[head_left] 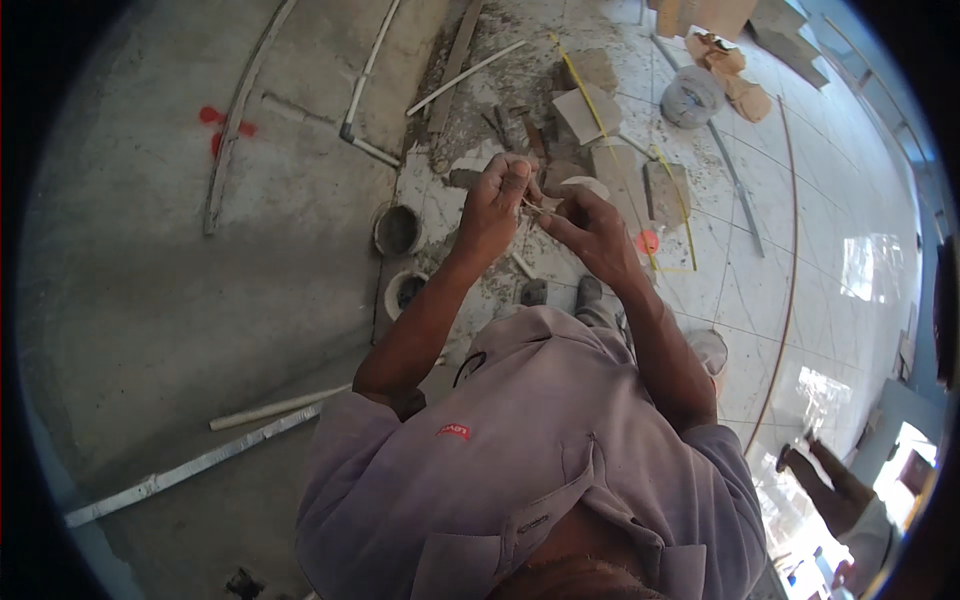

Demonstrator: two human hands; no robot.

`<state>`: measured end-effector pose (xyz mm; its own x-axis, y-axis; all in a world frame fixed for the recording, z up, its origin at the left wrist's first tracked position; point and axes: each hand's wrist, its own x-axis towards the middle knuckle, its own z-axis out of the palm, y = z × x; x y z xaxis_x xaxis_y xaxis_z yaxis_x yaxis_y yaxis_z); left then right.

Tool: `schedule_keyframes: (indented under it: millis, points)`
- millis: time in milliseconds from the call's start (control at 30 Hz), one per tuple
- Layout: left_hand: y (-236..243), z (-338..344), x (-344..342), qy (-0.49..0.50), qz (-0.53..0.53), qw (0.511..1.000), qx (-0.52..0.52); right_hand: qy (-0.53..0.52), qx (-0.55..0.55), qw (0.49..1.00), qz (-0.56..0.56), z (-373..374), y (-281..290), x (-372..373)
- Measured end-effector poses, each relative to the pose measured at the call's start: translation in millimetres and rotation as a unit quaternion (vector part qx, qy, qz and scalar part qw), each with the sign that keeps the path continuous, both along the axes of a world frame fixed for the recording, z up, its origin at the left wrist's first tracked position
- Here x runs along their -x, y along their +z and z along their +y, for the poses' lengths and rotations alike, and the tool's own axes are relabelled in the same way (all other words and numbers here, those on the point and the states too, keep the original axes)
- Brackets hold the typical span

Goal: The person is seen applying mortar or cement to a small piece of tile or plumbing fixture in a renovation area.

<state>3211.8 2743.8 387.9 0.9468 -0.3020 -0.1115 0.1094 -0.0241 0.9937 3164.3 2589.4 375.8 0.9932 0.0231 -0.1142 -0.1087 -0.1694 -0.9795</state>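
Observation:
Both hands are raised in front of my chest, close together. My left hand (494, 210) has its fingers pinched, thumb upward, on a thin pale strand (532, 206) that looks like a string. The other side of the strand is pinched between thumb and fingers of my right hand (592, 225). What the strand is made of is too small to tell. Behind the right fingers shows a whitish rounded piece (588, 186), and I cannot tell whether the hand touches it. Below the hands are my shoes (590, 290) on the dusty floor.
A long yellow strip (590, 95) lies bent across stone slabs (668, 195). Farther back stands a grey bucket (692, 97); another pail (708, 350) is by my right elbow. At left, round openings (397, 231) and white pipes (375, 50) adjoin a grey wall. Another person (850, 490) is at lower right.

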Motion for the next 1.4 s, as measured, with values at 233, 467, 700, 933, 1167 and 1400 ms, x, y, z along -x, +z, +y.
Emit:
schedule_keyframes:
  millis: [233,467,700,933,1167,1400]
  points:
    - [9.4,1.8,3.7,0.072,0.029,0.997,-0.028,0.113,0.006,0.993,0.022,3.0,-4.0,-23.5]
    - [34.2,5.1,20.2,0.099,0.134,0.983,0.072,0.158,-0.158,0.974,-0.047,-7.4,-18.2,-38.8]
    - [66.6,-7.8,39.5,0.174,0.083,0.981,0.016,0.266,-0.365,0.878,0.160,-24.6,3.8,-41.5]
    - [90.4,-15.1,46.1,0.225,0.014,0.973,-0.047,0.292,-0.222,0.930,0.035,-27.6,28.9,-48.9]
    - [98.1,-7.7,45.5,0.248,-0.025,0.968,-0.036,0.200,-0.031,0.949,-0.242,-25.3,43.6,-47.4]
    - [102.9,1.9,41.3,0.229,-0.035,0.972,0.032,0.303,-0.089,0.940,-0.131,-16.9,44.6,-40.1]
